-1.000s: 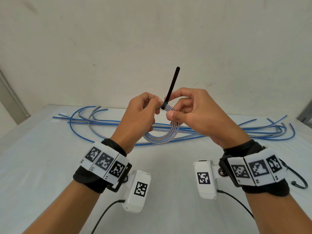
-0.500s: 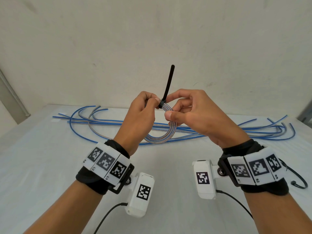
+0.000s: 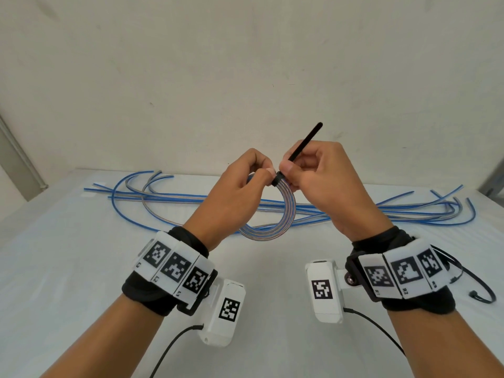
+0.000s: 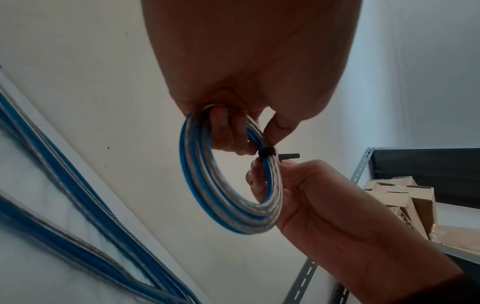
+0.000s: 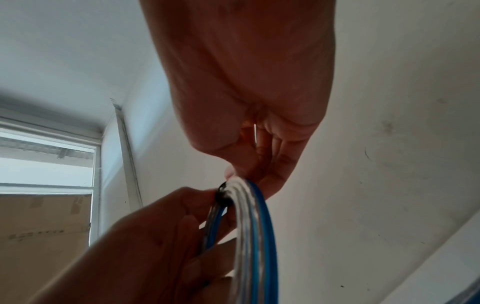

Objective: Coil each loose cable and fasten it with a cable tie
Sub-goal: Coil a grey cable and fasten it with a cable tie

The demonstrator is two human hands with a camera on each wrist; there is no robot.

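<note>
You are holding a coiled cable in the air while a black cable tie is wrapping it.

Starting at the left, loose cables (image 3: 131, 199), smooth, blue and silver-striped, are lying in long curves along the far edge of the white table (image 3: 54, 268). Your left hand (image 3: 234, 197) is gripping the round, glossy coil (image 3: 289, 211), its fingers curling through the ring. The thin, flat cable tie (image 3: 302, 144) is circling the coil's top, just beside your left thumb. Your right hand (image 3: 327, 181) is pinching the tie's stiff tail, which is pointing up and to the right. The coil is hanging above the table, with bare tabletop lying beneath your wrists.
</note>
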